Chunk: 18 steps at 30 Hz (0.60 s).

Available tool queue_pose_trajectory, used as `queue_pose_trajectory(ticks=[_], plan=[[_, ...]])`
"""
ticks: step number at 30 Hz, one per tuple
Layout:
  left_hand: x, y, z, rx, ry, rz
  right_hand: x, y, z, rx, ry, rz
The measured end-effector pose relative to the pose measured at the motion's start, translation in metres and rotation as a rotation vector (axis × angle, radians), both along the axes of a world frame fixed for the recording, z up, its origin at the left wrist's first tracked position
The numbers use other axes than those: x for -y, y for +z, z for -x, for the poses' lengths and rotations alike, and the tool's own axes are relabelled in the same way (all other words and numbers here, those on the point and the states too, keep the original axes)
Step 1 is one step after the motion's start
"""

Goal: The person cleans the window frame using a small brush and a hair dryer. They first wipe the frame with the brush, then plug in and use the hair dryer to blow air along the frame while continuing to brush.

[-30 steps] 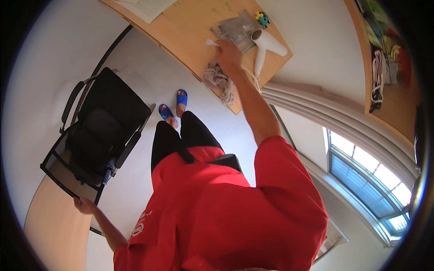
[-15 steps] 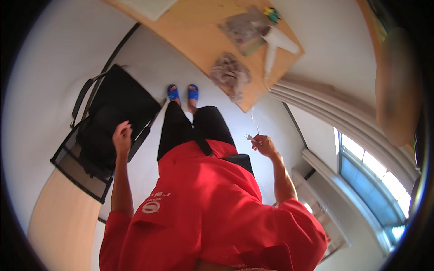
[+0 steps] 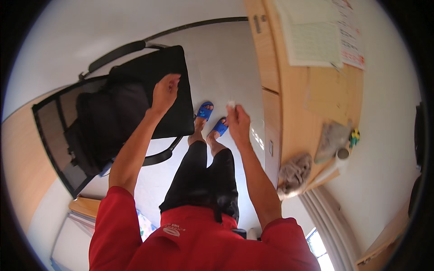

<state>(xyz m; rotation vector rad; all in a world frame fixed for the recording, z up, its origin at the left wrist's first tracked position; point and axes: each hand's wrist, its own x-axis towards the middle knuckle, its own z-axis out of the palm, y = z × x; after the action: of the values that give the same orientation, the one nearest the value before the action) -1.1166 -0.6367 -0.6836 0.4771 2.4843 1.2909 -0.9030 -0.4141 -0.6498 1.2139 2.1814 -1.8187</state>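
My right hand (image 3: 238, 123) is closed on a small white plug (image 3: 231, 104), which sticks out past the fingertips and is blurred. It hangs over the floor just left of the desk front. My left hand (image 3: 164, 94) is above the black seat of the chair (image 3: 174, 110), its fingers curled in and nothing visible in them. A black backpack (image 3: 115, 108) rests on the chair against the backrest. At the desk's near end lies a white hair dryer (image 3: 333, 166), beside a crumpled grey-brown cloth (image 3: 296, 172). The plug's cord is hard to make out.
The wooden desk (image 3: 289, 122) runs along my right, with papers (image 3: 314, 43), a clear plastic bag (image 3: 333, 140) and a small green-yellow object (image 3: 355, 137) on it. A grey curtain (image 3: 323, 226) hangs behind its near end. My feet wear blue slippers (image 3: 205, 111).
My view has turned left, so the desk now lies along my right and the chair is nearer the middle. Both hands are raised farther forward; the plug stays in my right hand.
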Motion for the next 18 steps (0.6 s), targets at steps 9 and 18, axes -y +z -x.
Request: queue_pose_trajectory(ticks=[9, 18], plan=[[-0.074, -0.133, 0.105, -0.407, -0.308, -0.007, -0.108, -0.16, 0.195, -0.123, -0.182, -0.156], [-0.055, -0.205, 0.123, -0.664, -0.32, 0.031, -0.227, -0.309, 0.3, -0.439, -0.359, -0.561]])
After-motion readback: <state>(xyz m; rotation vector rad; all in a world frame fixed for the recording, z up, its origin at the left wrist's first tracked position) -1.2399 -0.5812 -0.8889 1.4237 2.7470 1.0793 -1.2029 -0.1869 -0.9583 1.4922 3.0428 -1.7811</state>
